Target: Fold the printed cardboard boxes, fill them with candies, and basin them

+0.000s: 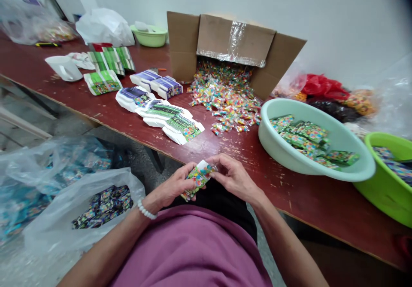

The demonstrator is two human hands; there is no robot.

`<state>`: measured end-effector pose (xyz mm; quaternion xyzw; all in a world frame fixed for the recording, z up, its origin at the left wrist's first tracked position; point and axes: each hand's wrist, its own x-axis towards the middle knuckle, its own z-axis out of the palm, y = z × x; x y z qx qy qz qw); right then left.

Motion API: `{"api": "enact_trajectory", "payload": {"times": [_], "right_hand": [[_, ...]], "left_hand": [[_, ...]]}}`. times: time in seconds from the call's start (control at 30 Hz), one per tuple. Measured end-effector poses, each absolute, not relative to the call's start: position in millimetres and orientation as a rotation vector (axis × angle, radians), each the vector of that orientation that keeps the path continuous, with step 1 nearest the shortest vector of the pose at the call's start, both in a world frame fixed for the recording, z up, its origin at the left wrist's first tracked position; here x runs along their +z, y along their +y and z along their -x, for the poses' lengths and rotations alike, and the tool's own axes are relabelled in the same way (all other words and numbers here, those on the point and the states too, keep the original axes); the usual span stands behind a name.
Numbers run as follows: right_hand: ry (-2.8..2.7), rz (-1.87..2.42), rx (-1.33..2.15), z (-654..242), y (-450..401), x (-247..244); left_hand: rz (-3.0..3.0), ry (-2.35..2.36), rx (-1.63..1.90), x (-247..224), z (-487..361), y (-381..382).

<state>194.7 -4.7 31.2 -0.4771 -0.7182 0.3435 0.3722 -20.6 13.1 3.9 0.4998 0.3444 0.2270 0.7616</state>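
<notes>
Over my lap, my left hand [174, 186] grips a small green printed carton [195, 181], its white flap end pointing up toward the table. My right hand [234, 176] pinches a small clear packet of colourful candy [211, 169] at the carton's upper end; how far inside it sits I cannot tell. Just beyond my hands, flat green cartons [182, 128] lie fanned out on the red table [212, 147], with purple ones [133, 97] behind them. Similar candy packets [222, 102] spill from a cardboard box [183, 42] lying on its side.
At right stand a pale green basin [317, 173] of filled green cartons and a lime tub [380, 196] with purple ones. Banded carton stacks [103, 82] and a white mug [66, 68] are at left. Plastic bags of packets [128, 179] sit on the floor.
</notes>
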Motion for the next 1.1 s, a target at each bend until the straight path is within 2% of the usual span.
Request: {"api": "enact_trajectory", "payload": {"times": [0.13,0.23,0.5,1.1], "right_hand": [[-1.773,1.266,0.932,-197.3,-4.5,25.1],[-1.694,1.222,1.095,-201.2,-5.0,18.2],[-1.19,1.265,1.314,-190.3,-5.5,15.5],[-1.024,1.268,1.184,-183.6,-1.1,20.4]], "left_hand": [[-1.084,0.768,0.512,4.4,20.8,10.4],[-1.068,0.778,0.518,6.9,21.5,8.8],[-0.913,0.82,0.61,7.4,14.6,5.7],[-0.898,0.805,0.615,4.5,15.7,2.1]]}}
